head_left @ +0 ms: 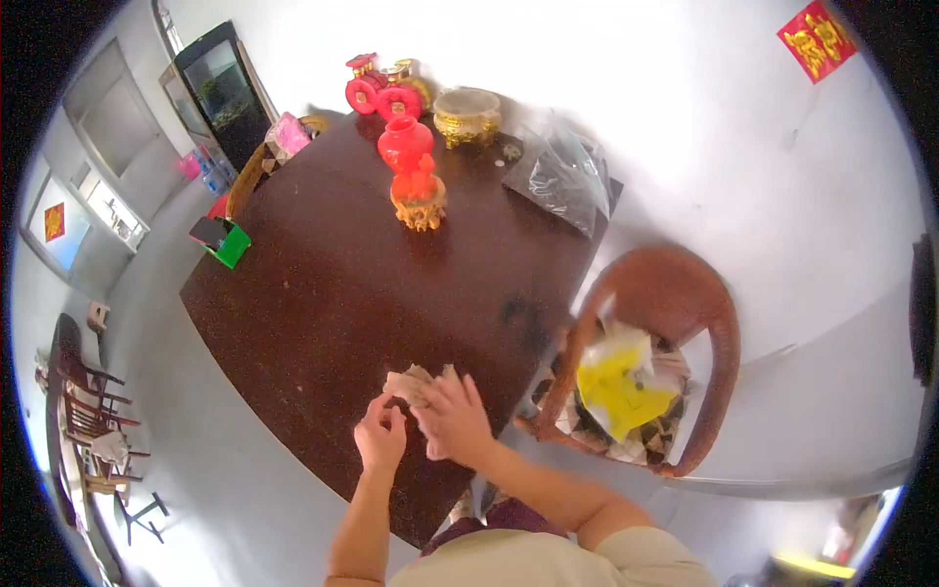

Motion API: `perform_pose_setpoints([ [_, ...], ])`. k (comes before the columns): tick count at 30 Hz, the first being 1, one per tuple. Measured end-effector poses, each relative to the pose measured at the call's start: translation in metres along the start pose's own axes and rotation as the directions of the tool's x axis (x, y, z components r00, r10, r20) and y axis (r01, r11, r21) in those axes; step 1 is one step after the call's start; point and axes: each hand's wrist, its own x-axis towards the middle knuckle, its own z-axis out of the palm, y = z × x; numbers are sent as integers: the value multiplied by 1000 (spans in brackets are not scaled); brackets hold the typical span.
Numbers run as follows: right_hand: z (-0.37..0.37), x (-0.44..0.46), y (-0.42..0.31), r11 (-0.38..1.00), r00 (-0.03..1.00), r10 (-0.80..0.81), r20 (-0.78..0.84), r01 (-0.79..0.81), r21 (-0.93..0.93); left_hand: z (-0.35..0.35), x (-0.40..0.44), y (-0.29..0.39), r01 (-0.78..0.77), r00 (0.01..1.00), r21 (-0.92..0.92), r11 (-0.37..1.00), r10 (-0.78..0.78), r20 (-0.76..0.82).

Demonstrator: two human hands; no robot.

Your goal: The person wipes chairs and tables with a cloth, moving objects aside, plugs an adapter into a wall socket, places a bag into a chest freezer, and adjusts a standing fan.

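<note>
A crumpled beige cloth (408, 385) is between my hands, above the near part of the dark brown table (323, 293). My left hand (380, 436) pinches its near left edge, thumb and fingertips closed together. Over the cloth's right side lies my right hand (453, 421), fingers fairly straight, with a bit of the cloth showing past them. The palm side of that hand is hidden, and so is part of the cloth.
Red vase (405, 144), carved gold stand (419, 207), gold pot (467, 115) and red ornament (386, 88) stand toward the table's far end. A clear plastic bag (567, 176) lies at the right edge. Beside it, a wooden armchair (719, 313) holds a yellow bag (631, 386).
</note>
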Motion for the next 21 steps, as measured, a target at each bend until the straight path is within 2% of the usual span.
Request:
perform_pose_setpoints([
  [1,-25,19,1,997,998,56,18,-55,-50,-2,4,1,-15,1000,-35,999,15,-14],
  [3,-30,32,31,984,995,95,41,-88,-153,-5,11,5,-45,998,-111,993,39,-48],
  [6,-47,60,78,931,971,236,36,-215,-296,5,20,-3,-181,983,-70,981,182,9],
  [7,-48,64,101,931,976,217,-9,-210,-300,10,21,2,-179,983,-56,982,181,32],
  [10,-31,75,186,942,971,153,-184,-200,-271,28,21,13,-297,952,-32,954,299,60],
  [11,-46,83,198,939,976,136,-170,-182,-291,37,23,16,-305,950,-67,950,308,49],
  [13,-45,101,256,933,995,80,-59,-96,-347,51,27,33,-264,964,-15,964,264,38],
  [17,-43,133,348,935,983,-48,-178,-19,-355,95,47,74,-262,964,12,965,263,-37],
  [19,-59,140,365,955,992,29,-124,-64,-290,118,55,98,-275,960,-4,961,275,-47],
  [21,-76,144,349,970,986,78,-145,-109,-219,140,72,127,-328,944,-15,945,327,-32],
])
